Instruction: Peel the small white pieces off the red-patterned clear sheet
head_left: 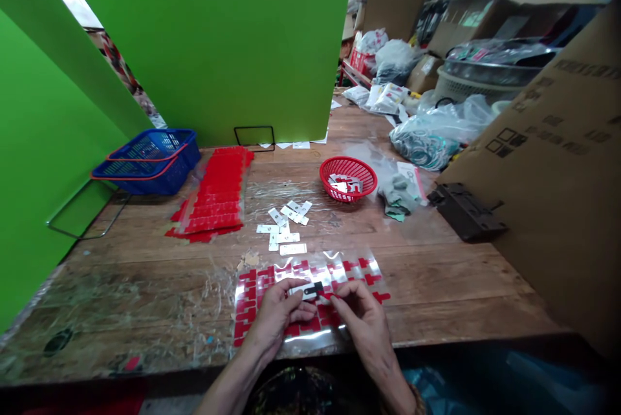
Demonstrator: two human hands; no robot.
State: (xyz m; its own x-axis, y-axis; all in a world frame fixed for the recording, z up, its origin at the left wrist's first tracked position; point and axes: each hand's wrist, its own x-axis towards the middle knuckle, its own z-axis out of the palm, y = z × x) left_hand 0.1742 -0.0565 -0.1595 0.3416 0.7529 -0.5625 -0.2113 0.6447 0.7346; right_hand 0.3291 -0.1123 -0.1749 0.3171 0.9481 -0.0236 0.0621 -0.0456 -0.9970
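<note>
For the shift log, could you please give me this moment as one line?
left hand: holds small white-and-black part | right hand: pinches red sticker | under hands: sheet of red stickers | ahead: white tags, red basket

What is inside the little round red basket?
The round red plastic basket on the wooden table holds a few small white flat pieces. Its near wall hides whatever lies beneath them.

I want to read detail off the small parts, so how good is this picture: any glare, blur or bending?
Head view: wide-angle bending curves the green panels and the table edge; glare streaks on the clear film of the red sticker sheet; the small white piece between left hand and right hand is too soft for markings; corners darken.
</note>
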